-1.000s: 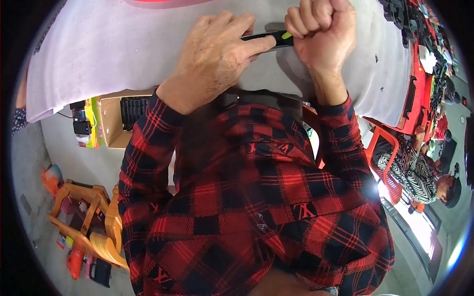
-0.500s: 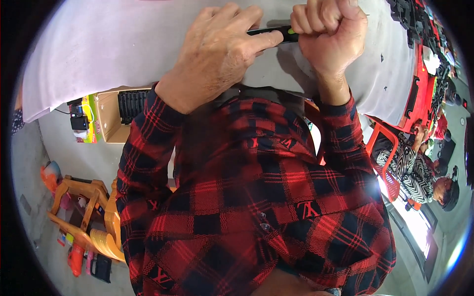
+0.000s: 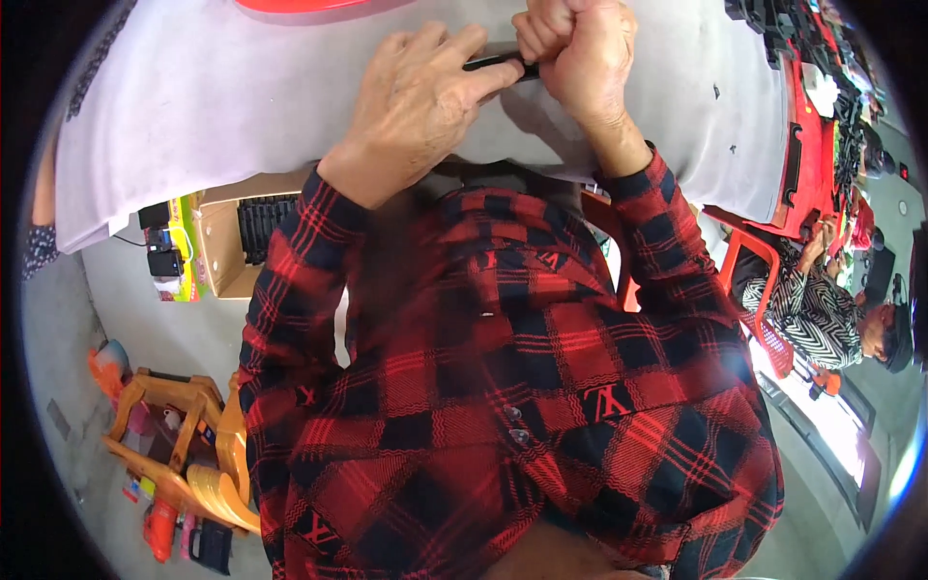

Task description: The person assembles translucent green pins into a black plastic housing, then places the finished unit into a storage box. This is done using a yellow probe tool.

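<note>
Slim black bar (image 3: 495,64) looks light, stiff; left hand (image 3: 416,106) lies loosely curled over it; right hand (image 3: 580,48) fists one end; grip both ends.

The person wears a long-sleeved shirt (image 3: 503,406) in a red and black check, crossed by thin, paler red lines, and it fills most of the head view. Small dark buttons (image 3: 512,425) run down its front, and a few red letter-like marks sit inside some of the black squares. Both sleeves reach the wrists, ending in checked cuffs just behind the bare left hand (image 3: 416,106) and right hand (image 3: 580,58).
</note>
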A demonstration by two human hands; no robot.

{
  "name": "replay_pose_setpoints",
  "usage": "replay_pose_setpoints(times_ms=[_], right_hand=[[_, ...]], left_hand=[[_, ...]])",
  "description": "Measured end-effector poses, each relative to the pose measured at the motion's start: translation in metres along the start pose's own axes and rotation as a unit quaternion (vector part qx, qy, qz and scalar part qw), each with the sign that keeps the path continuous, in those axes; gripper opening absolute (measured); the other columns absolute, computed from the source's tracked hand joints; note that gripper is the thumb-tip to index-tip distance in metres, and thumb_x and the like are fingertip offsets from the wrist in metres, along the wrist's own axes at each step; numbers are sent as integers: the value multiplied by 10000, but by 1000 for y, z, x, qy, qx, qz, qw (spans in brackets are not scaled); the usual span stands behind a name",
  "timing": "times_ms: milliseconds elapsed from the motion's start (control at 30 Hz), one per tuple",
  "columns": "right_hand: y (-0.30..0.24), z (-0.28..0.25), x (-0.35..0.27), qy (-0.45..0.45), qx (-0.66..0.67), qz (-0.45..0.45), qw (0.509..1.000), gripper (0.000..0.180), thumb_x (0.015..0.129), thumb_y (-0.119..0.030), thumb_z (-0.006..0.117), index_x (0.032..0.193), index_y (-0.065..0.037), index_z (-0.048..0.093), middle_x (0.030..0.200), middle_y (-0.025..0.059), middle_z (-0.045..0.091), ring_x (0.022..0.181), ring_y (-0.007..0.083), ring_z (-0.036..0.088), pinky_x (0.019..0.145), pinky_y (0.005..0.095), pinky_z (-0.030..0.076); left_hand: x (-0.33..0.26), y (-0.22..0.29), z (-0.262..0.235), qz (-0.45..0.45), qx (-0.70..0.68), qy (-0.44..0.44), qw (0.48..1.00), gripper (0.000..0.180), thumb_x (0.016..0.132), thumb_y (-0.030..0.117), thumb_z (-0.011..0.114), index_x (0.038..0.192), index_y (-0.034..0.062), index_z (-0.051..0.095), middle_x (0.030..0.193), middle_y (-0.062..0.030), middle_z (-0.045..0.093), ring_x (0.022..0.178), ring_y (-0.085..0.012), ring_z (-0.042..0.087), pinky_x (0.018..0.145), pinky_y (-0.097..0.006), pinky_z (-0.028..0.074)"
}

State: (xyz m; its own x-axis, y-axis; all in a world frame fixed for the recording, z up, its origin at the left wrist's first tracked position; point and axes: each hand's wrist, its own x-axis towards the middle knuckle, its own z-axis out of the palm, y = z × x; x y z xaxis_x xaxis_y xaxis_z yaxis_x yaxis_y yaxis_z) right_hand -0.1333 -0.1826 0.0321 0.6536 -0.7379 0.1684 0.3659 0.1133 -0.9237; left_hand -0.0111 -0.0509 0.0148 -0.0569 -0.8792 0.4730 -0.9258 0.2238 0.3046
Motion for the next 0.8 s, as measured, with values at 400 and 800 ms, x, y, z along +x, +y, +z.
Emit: replay_pose_setpoints(times_ms=[400, 800], right_hand=[[-20, -28, 2, 8, 123, -6, 992, 385, 1113, -358, 413, 837, -92, 450, 729, 2, 364, 625, 109, 320, 585, 278, 315], [-10, -6, 8, 25, 129, -32, 991, 519, 1110, -459, 381, 677, -176, 338, 553, -53, 228, 454, 98, 148, 422, 281, 158]], left_hand=[[-4, 4, 0, -20, 9, -15, 1000, 391, 826, 104, 691, 1194, 226, 741, 972, -14, 557, 914, -216, 551, 779, -373, 424], [-3, 3, 2, -12, 12, 15, 1000, 343, 842, 149, 730, 1179, 214, 746, 925, -29, 537, 877, -225, 554, 762, -376, 434]])
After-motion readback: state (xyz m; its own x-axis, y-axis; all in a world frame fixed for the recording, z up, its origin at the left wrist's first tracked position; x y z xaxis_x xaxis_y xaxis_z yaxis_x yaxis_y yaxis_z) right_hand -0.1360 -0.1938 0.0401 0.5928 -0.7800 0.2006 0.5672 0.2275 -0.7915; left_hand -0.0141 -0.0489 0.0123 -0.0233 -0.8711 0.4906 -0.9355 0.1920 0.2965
